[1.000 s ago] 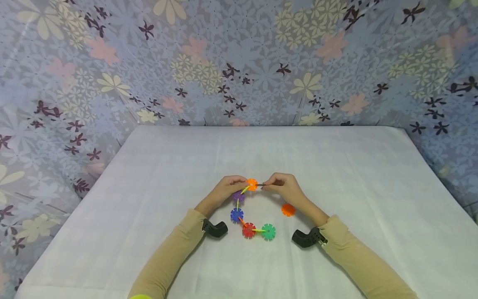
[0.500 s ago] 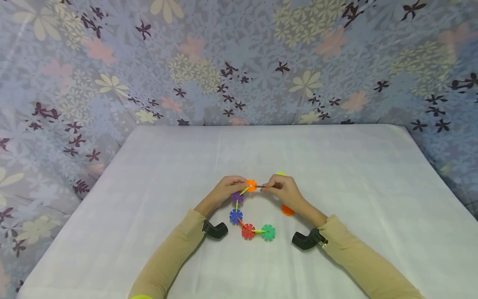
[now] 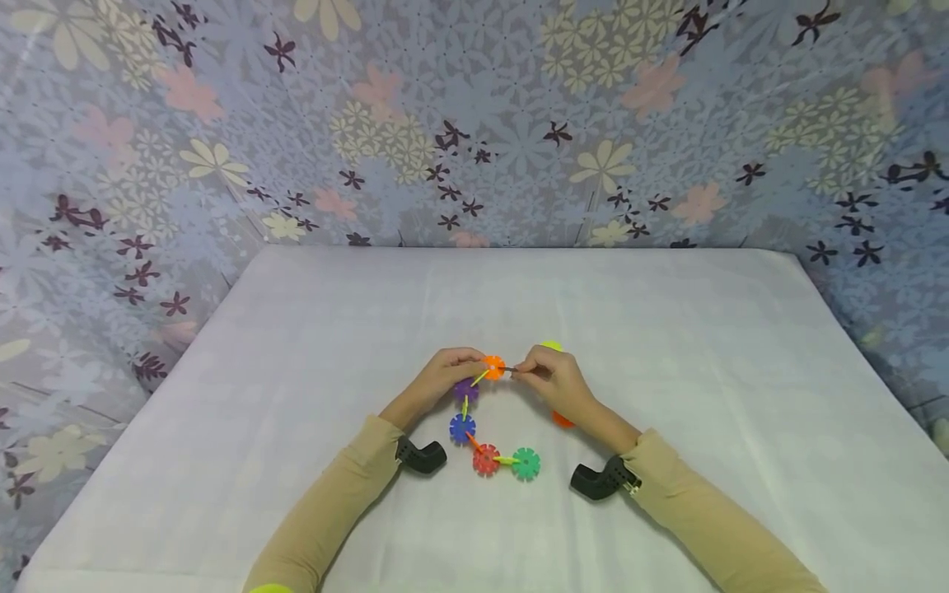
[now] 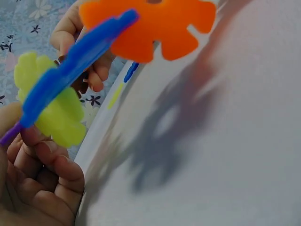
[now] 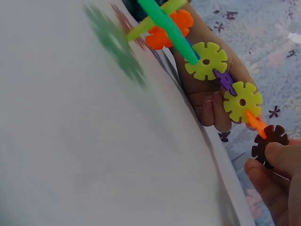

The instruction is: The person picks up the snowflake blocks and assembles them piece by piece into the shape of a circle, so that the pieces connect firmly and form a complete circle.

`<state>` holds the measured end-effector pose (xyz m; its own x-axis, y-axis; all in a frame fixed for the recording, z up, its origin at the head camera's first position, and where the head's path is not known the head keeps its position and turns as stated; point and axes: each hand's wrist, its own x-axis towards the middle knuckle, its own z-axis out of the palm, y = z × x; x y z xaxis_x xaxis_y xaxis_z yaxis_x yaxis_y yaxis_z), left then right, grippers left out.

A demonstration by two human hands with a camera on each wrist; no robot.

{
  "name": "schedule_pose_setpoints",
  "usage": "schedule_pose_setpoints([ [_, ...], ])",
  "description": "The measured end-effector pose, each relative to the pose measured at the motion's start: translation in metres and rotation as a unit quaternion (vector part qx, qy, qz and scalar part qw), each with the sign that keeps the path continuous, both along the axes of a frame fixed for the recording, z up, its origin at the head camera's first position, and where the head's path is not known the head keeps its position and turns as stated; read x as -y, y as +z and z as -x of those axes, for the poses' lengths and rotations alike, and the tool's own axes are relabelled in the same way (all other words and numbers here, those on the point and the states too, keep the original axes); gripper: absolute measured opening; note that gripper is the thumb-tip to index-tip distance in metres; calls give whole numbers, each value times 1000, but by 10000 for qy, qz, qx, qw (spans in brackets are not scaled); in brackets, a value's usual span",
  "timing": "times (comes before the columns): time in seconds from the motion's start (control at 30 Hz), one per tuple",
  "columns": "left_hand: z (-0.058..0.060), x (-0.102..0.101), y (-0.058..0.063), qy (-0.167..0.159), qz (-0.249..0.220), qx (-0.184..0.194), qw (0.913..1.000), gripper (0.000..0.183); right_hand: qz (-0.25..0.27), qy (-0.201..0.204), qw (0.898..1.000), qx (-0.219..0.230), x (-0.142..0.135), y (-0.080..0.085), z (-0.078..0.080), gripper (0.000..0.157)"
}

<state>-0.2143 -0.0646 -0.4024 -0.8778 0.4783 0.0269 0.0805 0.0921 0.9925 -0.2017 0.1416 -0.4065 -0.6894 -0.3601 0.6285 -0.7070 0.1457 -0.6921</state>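
A chain of notched plastic discs and short links curves between my hands in the head view: orange disc (image 3: 493, 367), purple disc (image 3: 466, 389), blue disc (image 3: 463, 428), red disc (image 3: 486, 459) and green disc (image 3: 526, 464). My left hand (image 3: 437, 383) pinches the chain at its orange end. Opposite it, my right hand (image 3: 561, 383) holds a dark brown notched disc (image 5: 275, 139) between thumb and fingers. In the right wrist view, an orange link (image 5: 256, 124) joins this brown disc to a yellow disc (image 5: 242, 102) at my left hand.
Partly behind the right hand lies a yellow piece (image 3: 551, 346). An orange disc (image 3: 562, 420) shows under the right wrist. Black wrist mounts (image 3: 420, 455) stick inward from both sleeves. The white-covered table (image 3: 667, 329) meets a flowered cloth backdrop (image 3: 474, 123).
The right hand has shifted slightly left, hiding more of the loose orange disc, while the yellow piece behind it has come into sight. Both hands keep their grips.
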Motion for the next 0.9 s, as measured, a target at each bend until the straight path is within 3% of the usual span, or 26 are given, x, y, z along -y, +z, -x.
schedule_pose_setpoints([
  [0.13, -1, -1, 0, 74, 15, 87, 9999, 19, -201, 107, 9976, 659, -2, 0, 5, 13],
  [0.27, -1, -2, 1, 114, -23, 168, 9998, 16, -841, 158, 9860, 1431, -18, -3, 22, 11],
  [0.47, 0, -2, 0, -12, -67, 253, 9997, 13, -1704, -684, 9600, 2113, -44, 2, 36, 16],
  [0.6, 2, -1, -5, -96, -68, 195, 9997, 12, -2279, -1107, 9448, 2079, -47, 0, 36, 27],
  [0.77, 11, 1, -21, -9, -65, 210, 9998, 12, -2667, -1543, 9343, 1794, -45, -10, 38, 48],
  [0.9, 14, 1, -27, 84, -53, 254, 9996, 13, -2692, -1649, 9290, 1930, -47, -17, 40, 58],
])
